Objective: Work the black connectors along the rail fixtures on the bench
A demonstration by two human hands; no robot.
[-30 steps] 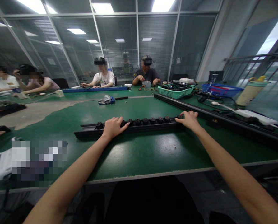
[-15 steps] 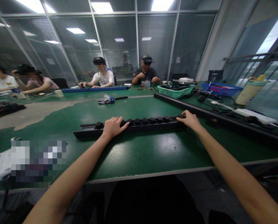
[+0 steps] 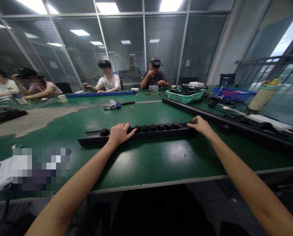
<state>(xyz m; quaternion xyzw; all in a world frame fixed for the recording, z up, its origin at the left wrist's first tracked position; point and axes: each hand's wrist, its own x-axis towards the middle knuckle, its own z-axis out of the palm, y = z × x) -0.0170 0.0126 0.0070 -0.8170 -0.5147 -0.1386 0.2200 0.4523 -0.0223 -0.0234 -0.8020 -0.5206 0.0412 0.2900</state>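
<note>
A long black rail (image 3: 158, 133), a channel with raised sides, lies across the green table before me. Along its groove sits a row of several small black knob-like round parts (image 3: 152, 127). My left hand (image 3: 119, 133) is wrapped over the rail left of its middle, thumb pointing right, covering part of the row. At the rail's right end my right hand (image 3: 201, 126) pinches a small black round part (image 3: 192, 122) between thumb and fingers. Whether that part touches the groove is hard to tell.
A longer black bar (image 3: 225, 122) runs slantwise on the right. Beyond it are a green basket (image 3: 185, 95), a blue basket (image 3: 235, 94) and a white power strip (image 3: 270, 122). A crumpled glove (image 3: 112, 105) lies farther back. Several people sit across the table.
My hands and the rail have hardly moved. Across the table, the co-worker in dark clothes has raised one hand towards the head.
</note>
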